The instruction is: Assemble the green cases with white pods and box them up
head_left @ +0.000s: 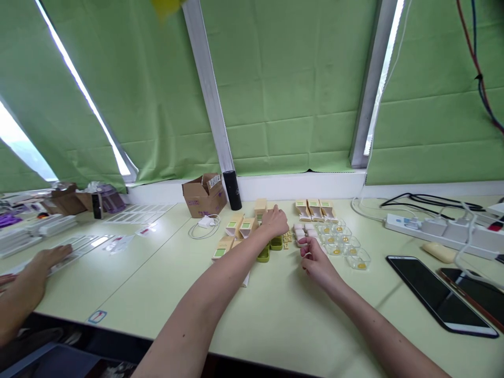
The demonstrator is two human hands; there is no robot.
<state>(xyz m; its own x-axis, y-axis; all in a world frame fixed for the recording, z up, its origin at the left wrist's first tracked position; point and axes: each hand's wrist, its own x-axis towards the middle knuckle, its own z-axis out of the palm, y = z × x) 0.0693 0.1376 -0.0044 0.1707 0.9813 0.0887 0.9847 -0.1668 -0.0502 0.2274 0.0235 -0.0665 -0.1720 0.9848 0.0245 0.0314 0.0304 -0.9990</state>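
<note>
Reaching left hand (276, 220): stretched over the table (275, 310), beyond the green tins (263, 256) and just beside the near cluster of tan cartons (223, 248); its fingers point down out of sight, so I cannot tell whether its grip is clenched, released or grasping something.
Right hand (315, 260): loosely curled beside the pale blocks (311, 229), thumb and fingers apart, with nothing made out in its grip; whether a fingertip touches a block is unclear.
Tins and yellow bits: the tins sit between the two forearms; the small yellow bits (286, 239) lie just right of them, between the hands.
Clear trays: the clear trays (358, 258) stand in a group to the right of the right hand, a yellow piece showing in each of several.
Back cartons: three more, the back cartons (314, 207), stand in a row behind the trays.
Step in hand: probably handling small parts among the tins and cartons, the left hand leading.
Next move: seems to call for a light fingertip grip and care around close neighbours.
Carton labels: green squares on tan fronts, print too small to read.
Cardboard box: the cardboard box (205, 197) carries purple marks and a white sticker, illegible.
Black bottle: the black bottle (232, 190) bears a faint pale mark; no brand is readable.
</note>
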